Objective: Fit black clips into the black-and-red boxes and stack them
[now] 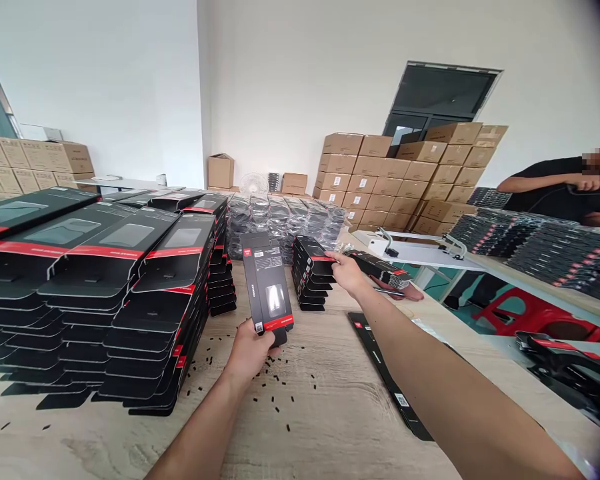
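My left hand [250, 350] grips the lower end of a black retail box [267, 287] with a red band, holding it upright above the wooden table [325, 427]. My right hand [347, 273] reaches over a short stack of black boxes [310, 283], its fingers closed on the end of the top box. Another black box [377, 270] lies just beyond that hand. Small black bits [275, 373] are scattered near my left hand. Tall, leaning stacks of black boxes [130, 300] rise to its left, and a single flat box [385, 373] lies under my right forearm.
Bagged black goods [285, 223] fill the table's far end, with stacked cardboard cartons [390, 180] behind. A co-worker [555, 187] stands at the right behind a table of black box rows [530, 253]. A red plastic stool [535, 317] sits below it.
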Demonstrator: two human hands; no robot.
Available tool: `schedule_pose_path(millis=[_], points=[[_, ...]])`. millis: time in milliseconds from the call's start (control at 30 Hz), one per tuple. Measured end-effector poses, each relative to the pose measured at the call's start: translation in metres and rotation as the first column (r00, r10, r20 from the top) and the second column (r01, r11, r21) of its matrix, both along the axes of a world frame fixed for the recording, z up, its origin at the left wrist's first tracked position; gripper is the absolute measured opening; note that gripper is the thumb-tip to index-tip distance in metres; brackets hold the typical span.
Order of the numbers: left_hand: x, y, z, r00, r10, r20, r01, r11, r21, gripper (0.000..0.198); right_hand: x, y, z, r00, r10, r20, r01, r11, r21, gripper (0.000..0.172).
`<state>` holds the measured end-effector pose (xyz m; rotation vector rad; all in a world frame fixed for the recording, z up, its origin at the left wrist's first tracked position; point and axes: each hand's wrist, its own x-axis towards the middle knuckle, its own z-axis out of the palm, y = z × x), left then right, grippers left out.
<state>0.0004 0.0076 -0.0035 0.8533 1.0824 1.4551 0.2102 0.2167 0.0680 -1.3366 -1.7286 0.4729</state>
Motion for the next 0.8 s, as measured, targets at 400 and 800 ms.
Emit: schedule_pose_path(millis=[400,800], points=[[0.000,-0.004,0.006,0.998,-0.055,-0.041,0.055,0.999,-0.001,0.032,-0.027,-0.104,-0.018,0.996,0.083,-0.044,-0.061,0.927,0.370,0.043],[-0.011,-0.004,0.005,0.999,0.019,-0.028,-0.020,1.000,-0.020,0.034,-0.047,-0.130,-0.092,0.819,0.275,0.504,-0.252,0.961,-0.116,0.021]])
